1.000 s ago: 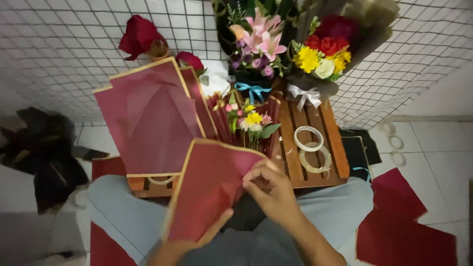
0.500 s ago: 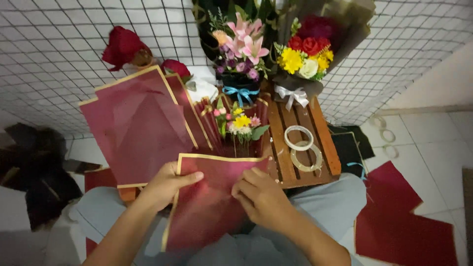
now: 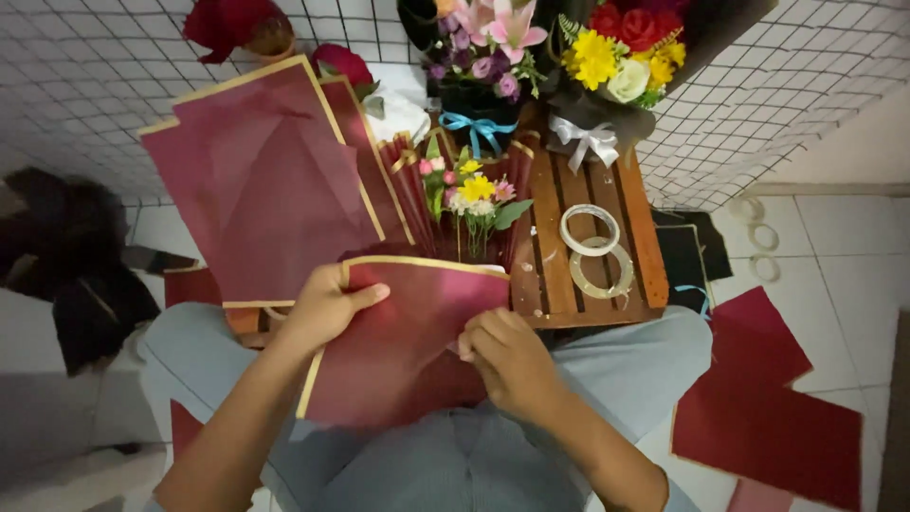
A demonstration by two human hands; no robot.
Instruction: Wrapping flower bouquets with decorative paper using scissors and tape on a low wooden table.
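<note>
My left hand [image 3: 325, 308] grips the upper left edge of a dark red wrapping sheet with a gold border [image 3: 398, 351], held over my lap. At the sheet's right edge, my right hand [image 3: 507, 358] pinches a fold. Just beyond the sheet, a small bouquet of yellow and pink flowers [image 3: 471, 194] lies on a low wooden slat table [image 3: 578, 204], partly wrapped in pleated red paper. The lower stems are hidden behind the sheet.
A large red gold-edged sheet [image 3: 261, 180] stands at the left. Two tape rolls [image 3: 595, 251] lie on the table. Finished bouquets [image 3: 607, 66] lean against a wire grid wall. Red paper pieces [image 3: 768, 398] lie on the tiled floor at right, black paper [image 3: 71, 265] at left.
My left hand came up from beneath the sheet and took its upper left edge. The sheet has turned flatter and moved lower over my lap. My right hand slid down its right edge.
</note>
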